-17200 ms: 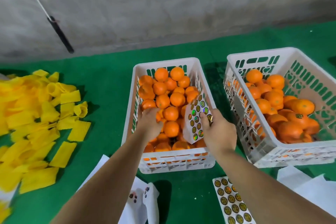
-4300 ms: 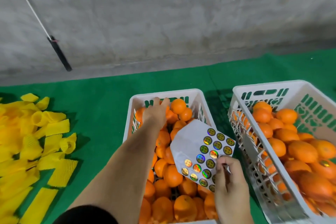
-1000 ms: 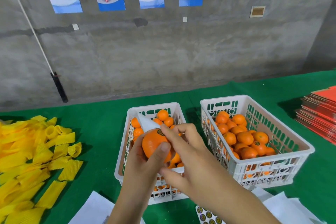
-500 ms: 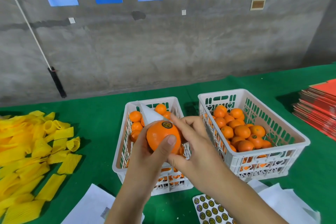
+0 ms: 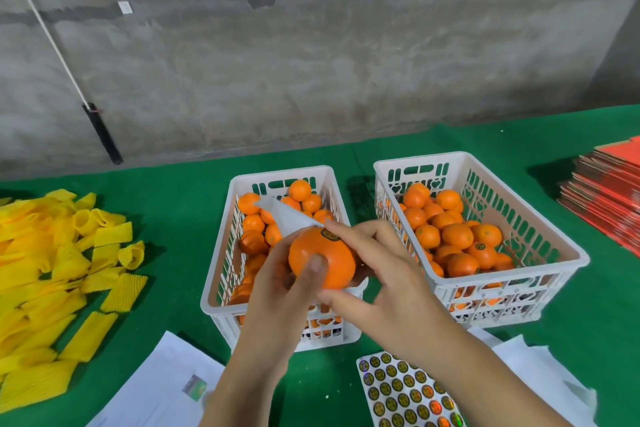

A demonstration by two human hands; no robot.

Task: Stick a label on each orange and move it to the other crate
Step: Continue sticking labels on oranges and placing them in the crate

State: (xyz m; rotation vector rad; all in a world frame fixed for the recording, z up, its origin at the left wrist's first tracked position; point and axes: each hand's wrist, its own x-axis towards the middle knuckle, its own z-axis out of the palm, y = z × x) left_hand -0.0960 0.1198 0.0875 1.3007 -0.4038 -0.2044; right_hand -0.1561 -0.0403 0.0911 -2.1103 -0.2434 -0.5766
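Head view. The left hand [image 5: 277, 288] grips an orange [image 5: 322, 258] above the near end of the left crate [image 5: 221, 274], fingers curled behind the fruit and the thumb laid across its front. A round dark label [image 5: 329, 235] sits on the upper face of the orange. The right hand [image 5: 388, 284] meets the fruit from the right: its forefinger reaches to the label's edge, and a white backing sheet [image 5: 287, 217] projects up and to the left from between the two hands. Which fingers pinch that sheet is hidden behind the orange, so the right hand's hold on it cannot be told.

The label appears placed but perhaps not fully pressed. To finish the step well, the forefinger should rub from the label's centre outward so that the rim seats on the curved peel, while the left hand keeps the fruit from turning. The backing sheet should be drawn clear of the peel so that no second label catches.

The right crate [image 5: 568, 253] holds oranges, some bearing dark labels, and is judged the destination; the fruit should be set in, not dropped. A full sticker sheet [image 5: 405, 392] lies on the green table cover [image 5: 173, 191], just before the crates.
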